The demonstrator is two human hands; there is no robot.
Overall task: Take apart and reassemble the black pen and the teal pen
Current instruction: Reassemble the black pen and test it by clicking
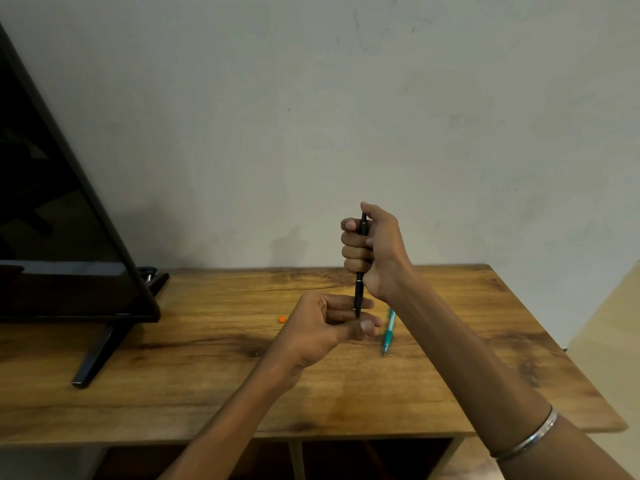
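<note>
Standing nearly upright above the desk (214, 393), the black pen (360, 271) is gripped around its upper barrel by the right hand (372, 251), fingers curled tight, while the left hand (329, 323) pinches its lower tip between thumb and fingertips. The teal pen (388, 332) lies flat on the desk just right of the left hand, toward the back edge, tip pointing to the front. A small orange piece (282, 319) rests left of the hands. A dark monitor (62, 237) stands at the back left corner. A metal bangle (526, 441) circles the right forearm.
</note>
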